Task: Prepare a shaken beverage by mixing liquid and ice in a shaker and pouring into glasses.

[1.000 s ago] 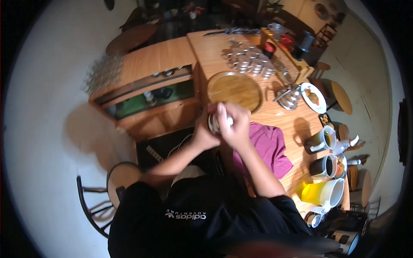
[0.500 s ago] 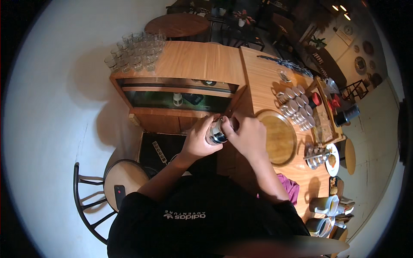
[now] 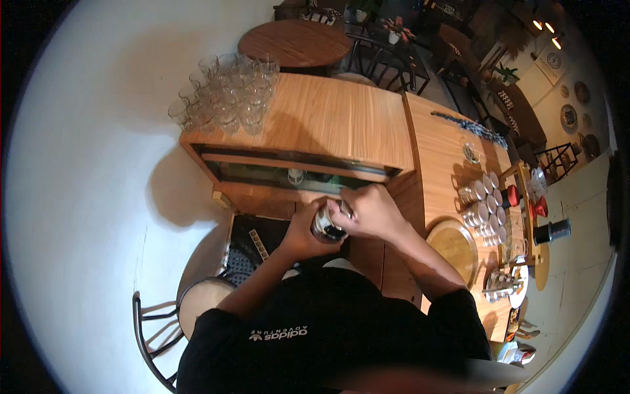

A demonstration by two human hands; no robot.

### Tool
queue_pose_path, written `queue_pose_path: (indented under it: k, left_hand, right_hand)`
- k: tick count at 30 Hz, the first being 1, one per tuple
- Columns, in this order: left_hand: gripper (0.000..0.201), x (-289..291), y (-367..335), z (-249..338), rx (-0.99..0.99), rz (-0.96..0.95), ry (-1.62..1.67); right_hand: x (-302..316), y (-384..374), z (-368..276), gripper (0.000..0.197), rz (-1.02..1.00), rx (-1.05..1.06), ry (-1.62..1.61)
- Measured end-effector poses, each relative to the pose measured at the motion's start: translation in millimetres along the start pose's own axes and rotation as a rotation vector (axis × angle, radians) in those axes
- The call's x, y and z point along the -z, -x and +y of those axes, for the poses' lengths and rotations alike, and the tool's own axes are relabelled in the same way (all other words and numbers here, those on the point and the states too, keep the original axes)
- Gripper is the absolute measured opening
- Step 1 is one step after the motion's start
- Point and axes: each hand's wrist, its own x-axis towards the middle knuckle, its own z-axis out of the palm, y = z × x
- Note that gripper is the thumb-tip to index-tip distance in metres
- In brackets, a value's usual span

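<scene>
My left hand (image 3: 304,232) is wrapped round a small jar-like container (image 3: 323,224) in front of my chest. Clear sides, a shiny rim and dark contents or a dark top are partly visible between the fingers. Over its mouth, my right hand (image 3: 374,211) is closed, thumb and fingers pinched at a small shiny metal piece (image 3: 346,210). Most of that piece is hidden by the fingers, so its kind cannot be made out. Both hands are held above the floor, just before a wooden cabinet (image 3: 341,118).
Several clear glasses (image 3: 226,105) stand on the cabinet's left end. On the counter to the right are a round wooden tray (image 3: 453,253), several stacked cups (image 3: 484,207) and a wooden rack (image 3: 524,187). A chair (image 3: 203,305) stands at left, near a power strip (image 3: 258,243).
The view has shifted, bringing the cabinet top closer. My right hand has gone from gripping the container's top to pinching the shiny piece at its mouth, wrist raised.
</scene>
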Motion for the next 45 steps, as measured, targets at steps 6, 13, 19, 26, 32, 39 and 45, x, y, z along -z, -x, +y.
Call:
queue_pose_path:
  k: [6,13,19,26,32,39,45]
  left_hand:
    - [0.087,10,-21,-23,0.061,-0.22,0.269]
    - [0.093,19,-72,-54,-0.032,-0.162,0.071]
    - [0.096,33,-109,-81,0.006,0.171,-0.007]
    - [0.093,43,-114,-90,0.08,0.439,-0.039]
    - [0.095,66,-129,-106,0.068,0.438,-0.03]
    - [0.11,80,-157,-105,0.184,0.373,0.313]
    - [0.109,109,-184,-97,0.144,0.209,0.37]
  right_hand:
    - [6,-39,36,0.025,-0.149,0.351,-0.139]
    - [57,-113,124,0.034,0.013,0.384,-0.587]
    - [-59,-116,223,0.045,0.061,-0.187,-1.067]
    - [-164,-98,278,0.06,0.026,-0.474,-0.701]
    - [-188,-85,294,0.073,-0.072,-0.512,-0.365]
    - [-153,-118,185,0.104,-0.003,-0.197,-0.782]
    - [-148,-166,133,0.128,-0.229,-0.465,-1.149]
